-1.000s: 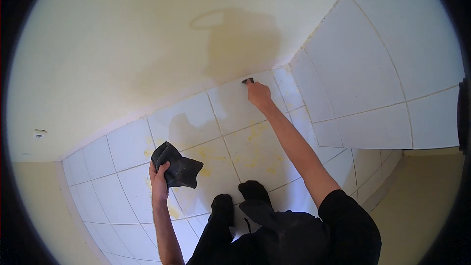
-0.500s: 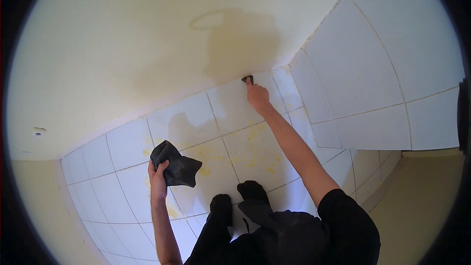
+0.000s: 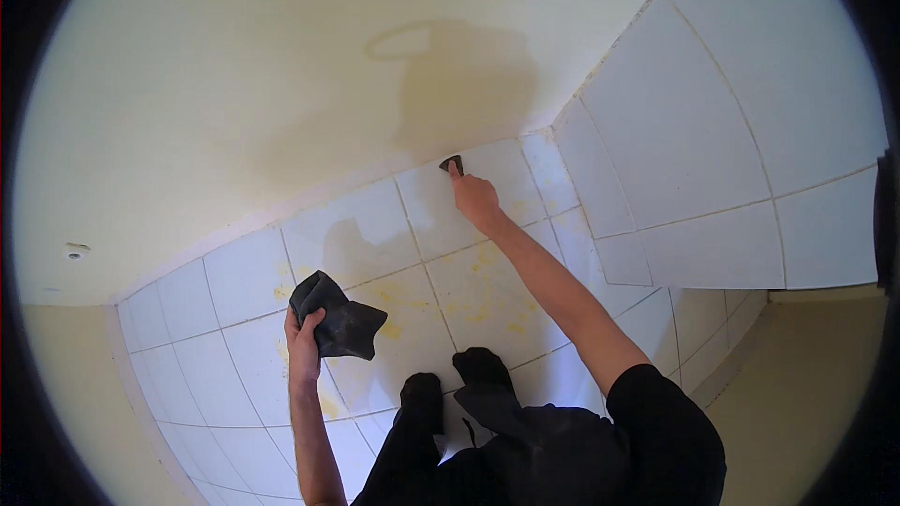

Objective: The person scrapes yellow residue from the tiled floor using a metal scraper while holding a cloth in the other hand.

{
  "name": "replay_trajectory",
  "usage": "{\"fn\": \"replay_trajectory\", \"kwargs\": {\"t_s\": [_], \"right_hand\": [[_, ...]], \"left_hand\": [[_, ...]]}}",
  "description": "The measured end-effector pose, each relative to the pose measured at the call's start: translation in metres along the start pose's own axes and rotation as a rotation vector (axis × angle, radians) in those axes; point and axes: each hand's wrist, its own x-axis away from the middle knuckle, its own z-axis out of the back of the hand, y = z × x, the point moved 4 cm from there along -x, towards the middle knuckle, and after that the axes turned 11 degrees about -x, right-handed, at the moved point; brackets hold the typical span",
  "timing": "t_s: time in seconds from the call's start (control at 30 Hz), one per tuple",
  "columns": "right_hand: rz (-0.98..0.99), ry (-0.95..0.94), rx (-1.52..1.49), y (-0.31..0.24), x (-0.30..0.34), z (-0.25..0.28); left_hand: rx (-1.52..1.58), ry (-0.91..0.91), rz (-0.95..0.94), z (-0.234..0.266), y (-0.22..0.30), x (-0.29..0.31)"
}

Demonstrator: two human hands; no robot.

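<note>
- Shifted left since earlier: right hand (image 3: pixel 475 199), fingers pinching a small dark tool (image 3: pixel 448 164), upper centre of the frame.
- Left hand (image 3: pixel 302 349): fingers clasped on a folded black cloth (image 3: pixel 349 326), left of centre.

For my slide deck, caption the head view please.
Left hand gripping a floppy black item, right hand holding a small dark piece by the wall.

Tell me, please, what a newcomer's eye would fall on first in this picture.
Probably the creased black sheet in the left hand, stark above the white square floor tiles, which bear yellow smears. Next, the outstretched right hand holds a small dark triangular piece near the foot of the smooth cream wall. Above it, a large brownish shadow with a loop on its left spreads over that wall.
</note>
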Motion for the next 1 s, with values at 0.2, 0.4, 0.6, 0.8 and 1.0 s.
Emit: {"fn": "replay_trajectory", "kwargs": {"t_s": [0.2,0.4,0.6,0.8,1.0], "right_hand": [[-0.036,0.024,-0.026,-0.023,-0.007,0.001],[-0.009,0.054,-0.042,-0.019,-0.010,-0.003],[-0.019,-0.033,-0.081,-0.012,-0.015,0.008],[-0.027,-0.066,-0.044,-0.012,-0.015,0.009],[-0.046,-0.080,-0.047,-0.010,-0.018,0.009]], "left_hand": [[0.000,-0.018,-0.032,0.003,-0.005,-0.002],[-0.001,-0.010,-0.037,0.001,-0.004,-0.001],[0.001,-0.012,-0.030,0.003,-0.004,0.001],[0.006,-0.012,-0.016,0.003,-0.006,0.000],[0.016,-0.019,-0.036,0.001,-0.004,-0.001]]}}
